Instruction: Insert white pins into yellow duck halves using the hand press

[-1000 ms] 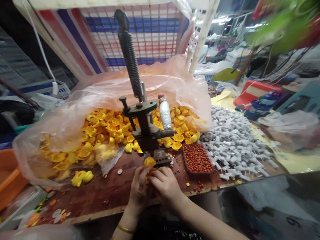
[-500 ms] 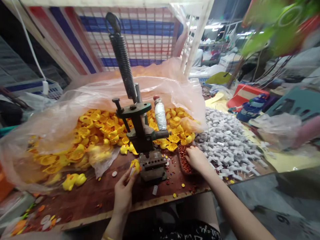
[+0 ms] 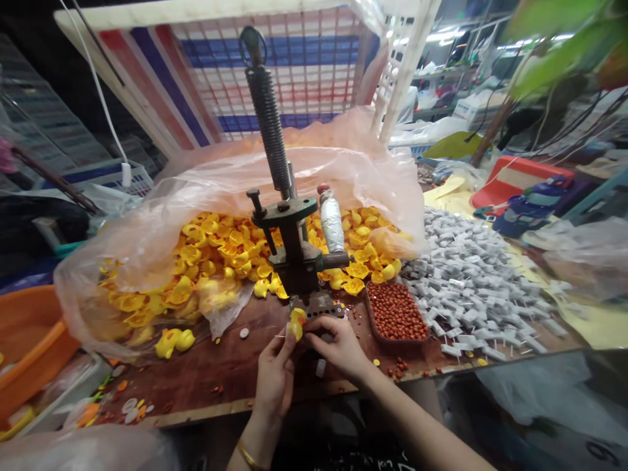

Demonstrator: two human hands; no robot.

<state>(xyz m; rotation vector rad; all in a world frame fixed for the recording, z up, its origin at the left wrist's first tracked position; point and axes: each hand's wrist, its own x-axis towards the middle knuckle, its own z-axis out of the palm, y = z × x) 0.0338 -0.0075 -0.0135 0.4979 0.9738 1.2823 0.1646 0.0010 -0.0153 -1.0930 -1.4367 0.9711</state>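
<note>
My left hand [image 3: 275, 373] is closed around a small yellow plastic duck piece [image 3: 297, 323], held upright in front of the hand press [image 3: 293, 258]. A thin pin pokes out to the left of those fingers. My right hand [image 3: 341, 347] is pinched close against the duck piece's right side; whatever lies between its fingertips is hidden. Just behind both hands sits the press's metal block [image 3: 318, 303] with a row of holes. To the right, a shallow tray [image 3: 398, 341] holds reddish-brown beads [image 3: 396, 309].
Yellow shell halves [image 3: 220, 255] spill from a clear plastic bag [image 3: 161, 216] behind the press. Many grey parts with pins [image 3: 471, 281] are heaped at right. A joined yellow duck [image 3: 174, 341] lies at left, near an orange basin [image 3: 36, 347]. The wooden table edge [image 3: 216, 415] runs in front.
My right hand has left the bead tray and come left to the duck piece in my left hand. The camera view has turned slightly left, showing the orange basin more fully.
</note>
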